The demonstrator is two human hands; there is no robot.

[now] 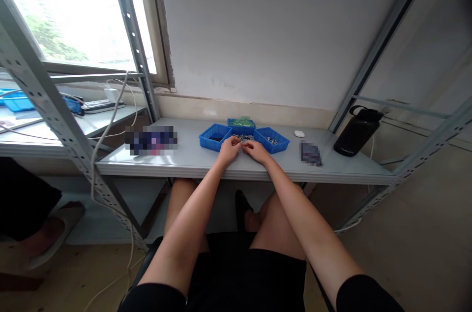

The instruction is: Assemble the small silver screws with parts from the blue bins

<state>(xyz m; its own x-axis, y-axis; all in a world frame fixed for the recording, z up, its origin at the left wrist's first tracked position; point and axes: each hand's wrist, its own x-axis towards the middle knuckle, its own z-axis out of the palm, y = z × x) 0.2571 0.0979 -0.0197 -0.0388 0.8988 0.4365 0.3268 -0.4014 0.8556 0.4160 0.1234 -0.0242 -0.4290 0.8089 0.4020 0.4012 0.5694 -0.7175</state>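
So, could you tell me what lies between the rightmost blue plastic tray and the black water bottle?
In the head view, a small white oval object and a dark flat item lie there.

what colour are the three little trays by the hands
Blue, all three trays; the head view shows them best.

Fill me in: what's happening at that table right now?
A seated person has both hands on the grey table. The left hand and right hand meet fingertip to fingertip over small metal parts. Around these sit a left tray with something dark, a back tray with green pieces, and a right tray with more small parts, all blue. What the fingers actually grip is too small to tell. A small white object and a black bottle sit to the right, untouched.
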